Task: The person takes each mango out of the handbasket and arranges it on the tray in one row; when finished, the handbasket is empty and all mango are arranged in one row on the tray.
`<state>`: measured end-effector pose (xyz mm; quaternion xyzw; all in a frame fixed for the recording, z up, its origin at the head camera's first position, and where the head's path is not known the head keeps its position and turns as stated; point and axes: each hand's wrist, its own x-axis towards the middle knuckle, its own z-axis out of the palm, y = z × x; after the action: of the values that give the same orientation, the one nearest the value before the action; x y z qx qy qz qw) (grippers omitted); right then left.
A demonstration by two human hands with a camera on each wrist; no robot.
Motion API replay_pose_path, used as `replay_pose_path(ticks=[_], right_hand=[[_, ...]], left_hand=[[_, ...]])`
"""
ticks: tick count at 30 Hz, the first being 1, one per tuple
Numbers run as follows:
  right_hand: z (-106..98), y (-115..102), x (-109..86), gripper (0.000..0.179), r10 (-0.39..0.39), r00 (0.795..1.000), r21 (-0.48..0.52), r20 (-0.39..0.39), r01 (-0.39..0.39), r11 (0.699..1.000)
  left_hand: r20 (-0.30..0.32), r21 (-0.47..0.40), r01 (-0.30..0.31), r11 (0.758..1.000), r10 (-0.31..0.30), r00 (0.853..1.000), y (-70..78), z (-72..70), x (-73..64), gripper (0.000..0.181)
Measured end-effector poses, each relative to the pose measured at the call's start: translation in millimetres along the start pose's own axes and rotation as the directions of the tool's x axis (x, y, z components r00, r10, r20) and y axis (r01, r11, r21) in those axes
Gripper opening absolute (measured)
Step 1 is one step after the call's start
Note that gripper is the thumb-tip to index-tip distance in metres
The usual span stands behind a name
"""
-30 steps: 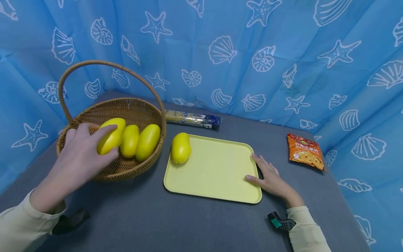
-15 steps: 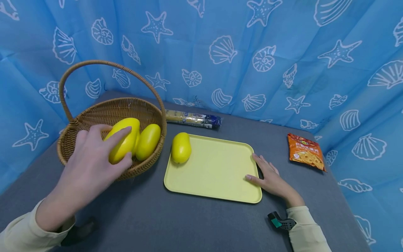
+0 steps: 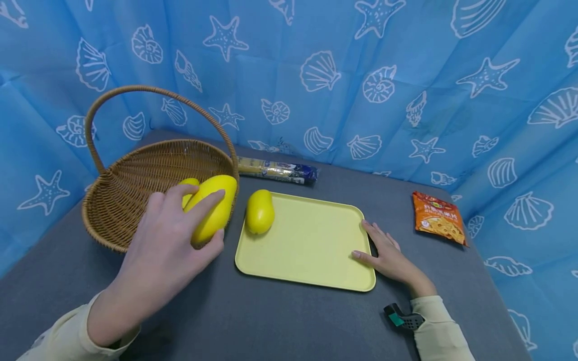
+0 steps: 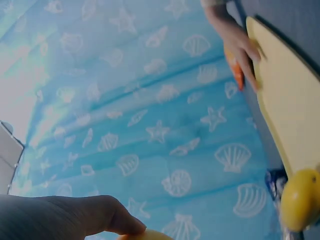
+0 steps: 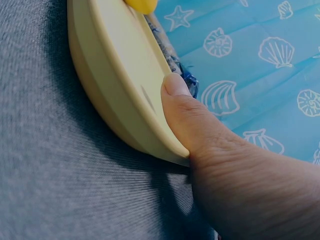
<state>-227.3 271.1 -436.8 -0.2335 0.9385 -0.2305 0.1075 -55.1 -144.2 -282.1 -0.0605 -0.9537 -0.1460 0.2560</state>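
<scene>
In the head view my left hand (image 3: 158, 255) holds a yellow mango (image 3: 219, 203) over the right side of the wicker basket (image 3: 122, 200), thumb and fingers spread around it. Part of another mango (image 3: 188, 182) shows behind my fingers; what else lies there is hidden. Only a sliver of the held mango (image 4: 145, 236) enters the left wrist view. One mango (image 3: 260, 212) lies at the upper left corner of the pale yellow tray (image 3: 307, 240). My right hand (image 3: 390, 255) rests at the tray's right edge, its fingers fairly straight and the thumb over the rim.
A long clear packet with a blue end (image 3: 277, 170) lies behind the tray, near the blue shell-print curtain (image 3: 316, 115). To the right is an orange snack bag (image 3: 438, 218). The basket's tall handle (image 3: 158, 91) arches above it. Grey cloth (image 3: 253, 321) covers the table.
My left hand has lifted the mango from the basket's middle and carried it rightwards to the basket's right side. The right hand and tray have stayed still.
</scene>
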Motion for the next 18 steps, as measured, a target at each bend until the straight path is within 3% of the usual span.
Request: replay_pose_path(ticks=[18], right_hand=[[-1,3,1.7,0.092,0.022,1.000,0.005,0.018,-0.023,1.000]], left_hand=[[0.052,-0.101,-0.056,0.993,0.062,0.997,42.8,46.1,13.0,0.050]])
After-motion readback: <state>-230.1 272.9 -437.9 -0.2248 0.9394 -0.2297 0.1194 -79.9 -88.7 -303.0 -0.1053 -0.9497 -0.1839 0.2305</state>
